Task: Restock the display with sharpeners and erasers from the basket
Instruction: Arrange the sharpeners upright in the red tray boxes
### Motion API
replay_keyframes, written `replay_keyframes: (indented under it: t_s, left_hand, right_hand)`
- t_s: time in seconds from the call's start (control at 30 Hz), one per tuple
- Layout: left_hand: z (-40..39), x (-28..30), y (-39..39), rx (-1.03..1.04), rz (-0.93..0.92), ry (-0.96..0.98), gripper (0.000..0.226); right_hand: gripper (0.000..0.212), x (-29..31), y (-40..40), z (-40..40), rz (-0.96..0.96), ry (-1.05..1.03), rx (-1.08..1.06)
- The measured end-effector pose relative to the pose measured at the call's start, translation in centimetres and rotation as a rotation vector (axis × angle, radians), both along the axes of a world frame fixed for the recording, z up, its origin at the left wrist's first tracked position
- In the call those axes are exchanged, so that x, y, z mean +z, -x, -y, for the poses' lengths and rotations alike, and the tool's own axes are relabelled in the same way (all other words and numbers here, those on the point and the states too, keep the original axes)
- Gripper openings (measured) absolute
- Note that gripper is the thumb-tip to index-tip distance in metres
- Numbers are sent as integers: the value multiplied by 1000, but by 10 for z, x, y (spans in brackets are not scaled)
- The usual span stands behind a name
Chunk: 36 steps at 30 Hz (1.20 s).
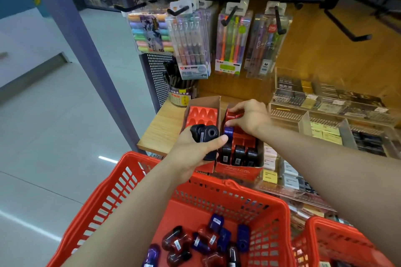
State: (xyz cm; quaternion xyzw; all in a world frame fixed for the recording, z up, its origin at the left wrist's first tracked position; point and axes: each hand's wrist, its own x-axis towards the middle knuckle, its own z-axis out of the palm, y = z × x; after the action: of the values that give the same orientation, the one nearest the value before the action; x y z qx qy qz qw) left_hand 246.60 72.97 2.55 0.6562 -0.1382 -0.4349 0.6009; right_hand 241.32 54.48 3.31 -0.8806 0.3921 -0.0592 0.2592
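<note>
1. Left hand curled round a black sharpener, held above the near edge of the left display box; right hand pinching a red sharpener over the right display box.
2. Left box: red moulded tray with hollow oval pockets, mostly bare. Right box: row of black sharpeners at the front, one blue sharpener just under the right thumb, red pockets behind.
3. Red basket below the arms, holding loose sharpeners in red, blue and purple, heaped at the bottom.
4. Second red basket at lower right, cut off by the frame; contents hard to make out.
5. Clear trays to the right with small packets, labels too blurred to read.
6. Wooden shelf bearing both boxes and a tub of pens; pen packs hanging on black hooks above; pale tiled floor to the left.
</note>
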Motion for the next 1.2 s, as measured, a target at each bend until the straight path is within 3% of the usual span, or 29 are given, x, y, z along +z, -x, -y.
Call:
replay_keyframes:
  t_s: [0.17,0.23,0.33,0.4,0.57,0.63,0.7,0.8,0.9,1.03,1.2]
  left_hand:
    - [3,3,1,86,71,36,65]
    - [4,7,2,106,169,37,62]
    - [6,18,7,130,307,51,59]
    - [9,23,10,122,396,53,64]
    - [12,32,15,87,530,51,67]
    - [11,33,17,49,405,93,74]
    - [9,31,15,28,100,235,78]
    - [6,30,7,103,-274,385,40]
    - [11,26,1,168,-338,362,25]
    - [23,20,0,61,-117,291,39]
    - [34,-3,-4,13,220,117,30]
  right_hand:
    - [46,19,6,-3,-31,-30,58]
    - [42,36,12,-6,114,-53,49]
    - [35,66,32,-24,283,-336,188]
    - [35,82,45,-38,247,-470,273]
    - [33,92,46,-49,149,-267,283]
    - [26,95,46,-49,140,-326,258]
    - [25,99,49,-42,125,-382,243]
    - [33,109,53,-19,140,-326,181]
    - [35,103,47,3,108,-101,78]
    - [40,70,28,16,87,3,12]
    - [42,46,13,26,140,-67,15]
